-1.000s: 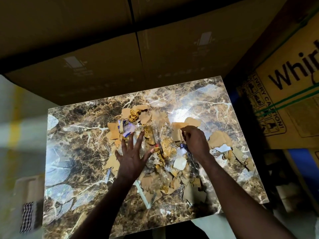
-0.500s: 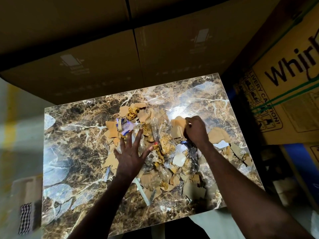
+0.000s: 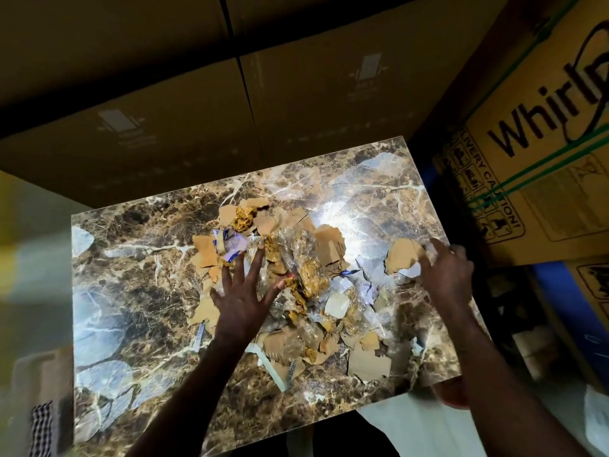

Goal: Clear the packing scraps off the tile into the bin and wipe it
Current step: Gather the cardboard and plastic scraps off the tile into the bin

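A glossy brown marble-patterned tile (image 3: 138, 291) fills the middle of the view. A heap of packing scraps (image 3: 306, 278), torn cardboard, clear plastic and yellow crumpled bits, lies on its centre. My left hand (image 3: 242, 298) rests flat on the left side of the heap with fingers spread. My right hand (image 3: 445, 272) is near the tile's right edge, fingers extended and slightly blurred, touching a loose torn cardboard piece (image 3: 402, 255) and a white scrap (image 3: 412, 270). No bin is in view.
Large brown cartons (image 3: 197, 103) stand close behind the tile. A printed appliance carton (image 3: 540, 159) with green straps stands at the right. A checked cloth (image 3: 41, 427) shows at the lower left. White material (image 3: 428, 423) lies below the tile's front edge.
My right hand has moved from the middle of the heap out to the right, to the loose cardboard piece near the tile's edge. The left hand has stayed flat on the heap.
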Motion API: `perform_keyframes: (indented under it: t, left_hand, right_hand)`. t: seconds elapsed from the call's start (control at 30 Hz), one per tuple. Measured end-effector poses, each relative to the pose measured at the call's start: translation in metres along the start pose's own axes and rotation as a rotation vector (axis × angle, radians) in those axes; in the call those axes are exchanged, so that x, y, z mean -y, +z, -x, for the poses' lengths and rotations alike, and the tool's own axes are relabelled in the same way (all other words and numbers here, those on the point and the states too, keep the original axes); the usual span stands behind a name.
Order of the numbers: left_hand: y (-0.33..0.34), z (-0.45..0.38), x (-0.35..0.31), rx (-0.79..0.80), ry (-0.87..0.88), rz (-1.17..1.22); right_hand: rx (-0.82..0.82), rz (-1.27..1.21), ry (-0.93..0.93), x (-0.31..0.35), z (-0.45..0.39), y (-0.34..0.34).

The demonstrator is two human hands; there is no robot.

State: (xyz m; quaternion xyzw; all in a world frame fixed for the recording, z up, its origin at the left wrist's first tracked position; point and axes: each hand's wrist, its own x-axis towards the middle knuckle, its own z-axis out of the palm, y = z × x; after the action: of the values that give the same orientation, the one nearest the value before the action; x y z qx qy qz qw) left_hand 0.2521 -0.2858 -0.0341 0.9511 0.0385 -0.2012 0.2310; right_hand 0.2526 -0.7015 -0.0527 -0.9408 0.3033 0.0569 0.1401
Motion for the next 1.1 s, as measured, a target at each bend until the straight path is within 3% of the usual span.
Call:
perform_keyframes:
  t: [0.13, 0.53, 0.8, 1.0, 1.1]
  left_hand:
    - [0.002, 0.001, 0.002, -0.012, 0.013, -0.002]
    - [-0.001, 0.002, 0.001, -0.010, 0.013, 0.022]
    - [-0.007, 0.004, 0.003, -0.017, 0.010, 0.147]
    - [-0.007, 0.004, 0.003, -0.017, 0.019, 0.146]
    - [-0.006, 0.003, 0.004, -0.010, 0.023, 0.122]
  right_hand:
    - [0.089, -0.070, 0.051, -0.011, 0.015, 0.015]
    - [0.232, -0.363, -0.155, 0.103, 0.052, 0.042]
    - [0.350, -0.317, -0.247, 0.124, 0.059, 0.045]
    - [0.212, -0.381, -0.115, 0.110, 0.054, 0.038]
    - [0.263, -0.412, -0.109, 0.114, 0.058, 0.032]
